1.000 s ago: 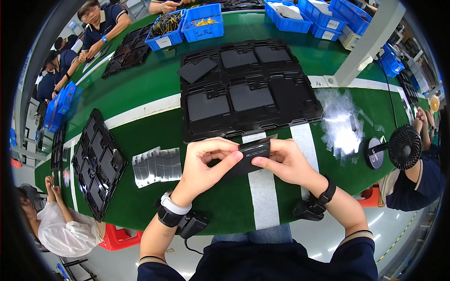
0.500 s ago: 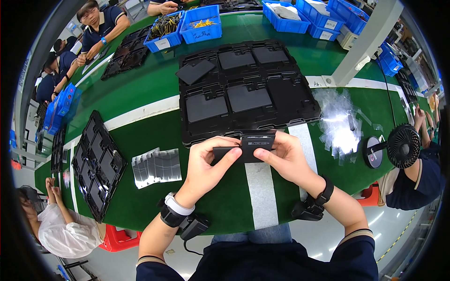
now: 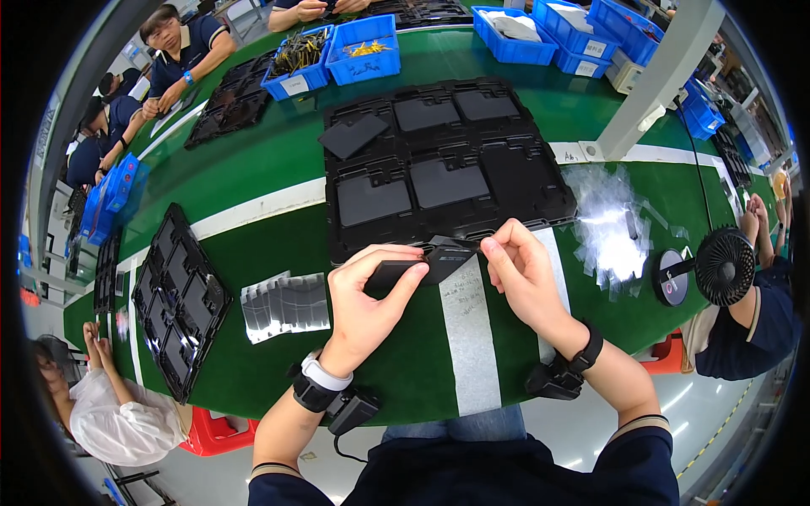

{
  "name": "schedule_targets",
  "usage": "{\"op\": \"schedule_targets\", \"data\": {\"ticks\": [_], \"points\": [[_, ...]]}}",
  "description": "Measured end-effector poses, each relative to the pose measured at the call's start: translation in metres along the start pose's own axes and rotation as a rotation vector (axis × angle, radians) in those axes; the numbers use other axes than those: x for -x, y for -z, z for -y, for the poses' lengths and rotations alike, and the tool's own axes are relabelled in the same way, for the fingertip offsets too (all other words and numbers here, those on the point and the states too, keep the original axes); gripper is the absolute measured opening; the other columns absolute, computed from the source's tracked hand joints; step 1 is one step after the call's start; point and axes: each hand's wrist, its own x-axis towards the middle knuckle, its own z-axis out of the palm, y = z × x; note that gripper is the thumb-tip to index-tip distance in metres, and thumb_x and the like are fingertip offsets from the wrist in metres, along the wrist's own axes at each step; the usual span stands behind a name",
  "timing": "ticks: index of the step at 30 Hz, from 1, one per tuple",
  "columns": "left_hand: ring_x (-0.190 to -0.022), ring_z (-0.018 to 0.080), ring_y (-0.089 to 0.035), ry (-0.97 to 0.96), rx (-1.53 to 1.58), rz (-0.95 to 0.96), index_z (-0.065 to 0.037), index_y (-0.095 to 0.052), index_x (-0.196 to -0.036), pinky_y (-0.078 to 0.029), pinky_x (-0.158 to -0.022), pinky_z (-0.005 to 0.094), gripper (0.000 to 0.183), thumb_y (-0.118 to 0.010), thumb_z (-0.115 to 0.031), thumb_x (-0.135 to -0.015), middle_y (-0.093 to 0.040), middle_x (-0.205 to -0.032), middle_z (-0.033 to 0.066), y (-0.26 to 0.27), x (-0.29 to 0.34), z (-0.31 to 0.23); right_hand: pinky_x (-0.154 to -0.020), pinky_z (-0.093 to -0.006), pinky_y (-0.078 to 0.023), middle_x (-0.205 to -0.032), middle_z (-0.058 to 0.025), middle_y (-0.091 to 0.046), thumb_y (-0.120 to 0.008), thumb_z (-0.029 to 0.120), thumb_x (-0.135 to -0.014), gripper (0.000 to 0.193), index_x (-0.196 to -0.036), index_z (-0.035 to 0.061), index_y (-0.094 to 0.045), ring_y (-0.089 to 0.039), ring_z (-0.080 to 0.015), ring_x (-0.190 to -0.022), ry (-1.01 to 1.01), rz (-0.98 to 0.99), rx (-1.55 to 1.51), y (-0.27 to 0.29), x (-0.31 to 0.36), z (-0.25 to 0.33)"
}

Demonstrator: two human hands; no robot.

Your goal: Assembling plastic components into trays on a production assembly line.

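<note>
Above the table's near half, my left hand pinches a black two-part flat pack between thumb and fingers. The pack's left slab sticks out under the thumb; its right slab, with small pale print, is tilted and its upper edge stands partly lifted. At the right corner of that slab, the thumb and forefinger of my right hand are closed together at its edge; the other fingers curl loosely. Just beyond lies a large black tray with similar dark flat pieces in its pockets and one loose piece lying askew on it.
Left of my hands lie clear film strips and another black tray. To the right are a pile of clear films, a small black fan and a metal post. Blue bins stand at the back. Co-workers sit around.
My right hand has shifted right and slightly up, from gripping the slab's face to its corner. The right slab has tilted and turned its printed face away. My left hand keeps its hold.
</note>
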Motion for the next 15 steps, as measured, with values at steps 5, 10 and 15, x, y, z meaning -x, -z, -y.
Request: {"op": "schedule_targets", "data": {"ticks": [5,10,15], "points": [[-0.079,0.0131,-0.062,-0.009,0.001,-0.086,0.002,-0.064,-0.084,-0.047,-0.07,0.0237,0.011,-0.067,-0.005,-0.076,-0.066,-0.085,0.0089,0.002,-0.002,0.01,-0.049,-0.0202,-0.034,-0.064,0.0037,-0.044,-0.057,0.01,-0.085,0.012,-0.081,0.0037,-0.048,-0.043,-0.0033,-0.056,0.096,0.192,-0.226,0.001,0.006,0.006],[-0.073,0.004,-0.053,0.182,0.224,-0.057,0.001,-0.061,-0.089,-0.044,-0.065,0.0193,0.013,-0.064,-0.01,-0.083,-0.061,-0.08,0.0016,0.002,-0.001,0.008,-0.052,-0.0217,-0.041,-0.078,-0.0033,-0.049,-0.069,0.01,-0.071,0.027,-0.092,0.0053,-0.054,-0.05,-0.0093,-0.06,0.129,0.429,0.749,0.003,0.003,0.007],[-0.074,0.0047,-0.053,0.197,0.362,0.089,0.0,-0.059,-0.089,-0.044,-0.067,0.0192,0.011,-0.062,-0.009,-0.083,-0.06,-0.082,0.0008,0.004,0.0,0.004,-0.063,-0.0226,-0.05,-0.098,-0.0078,-0.055,-0.066,0.005,-0.077,0.046,-0.119,0.0041,-0.049,-0.054,-0.0111,-0.076,0.168,0.187,0.1,0.001,0.001,0.01]]}}
